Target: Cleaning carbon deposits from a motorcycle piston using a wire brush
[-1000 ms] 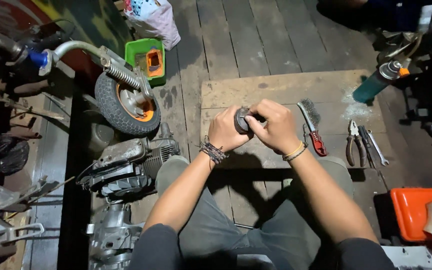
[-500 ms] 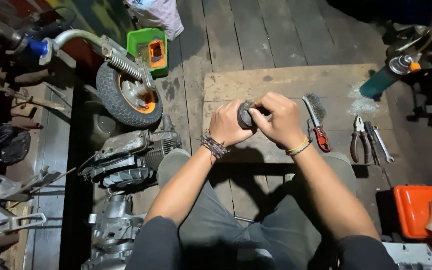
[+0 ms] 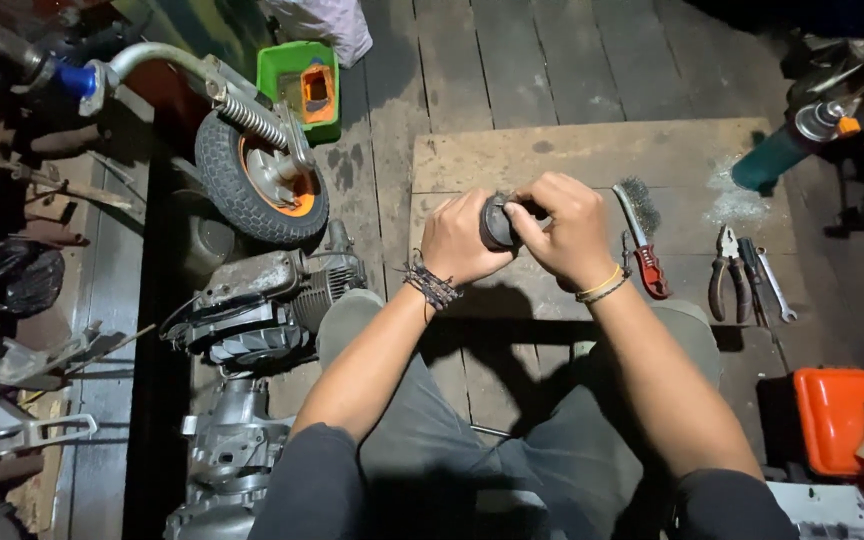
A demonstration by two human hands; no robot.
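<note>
1. Closest in, both forearms run up from the lap over grey trousers and meet above the wooden board (image 3: pixel 512 160), my landmark throughout.

2. The left hand (image 3: pixel 462 238), a braided band at its wrist, is wrapped around the left side of a small dark round part (image 3: pixel 497 222), cupping it firmly.

3. The right hand (image 3: pixel 564 232), yellow band at the wrist, is closed over the part's right face, fingers curled across the top. Both hands grip the same piece, held just above the board's middle.

4. What the part is I can't say; it's dark, mostly covered by fingers, possibly a small cylindrical housing.

5. To work it well, I'd judge: let the left hand be the anchor and the right do any turning or pressing, elbows tucked, piece kept low over the board so anything dropping lands on wood.

6. Right of the hands, on the board, lies a wire brush (image 3: pixel 640 232) with a red handle; beyond the board's right edge, pliers (image 3: pixel 724 270) and a wrench (image 3: pixel 774 288).

7. Left of the board sit an engine block (image 3: pixel 262 300) and a small wheel (image 3: pixel 257 180) with an orange hub.

8. Past the board's far right corner, a teal canister (image 3: pixel 782 152); far left, a green tray (image 3: pixel 302 85).
</note>
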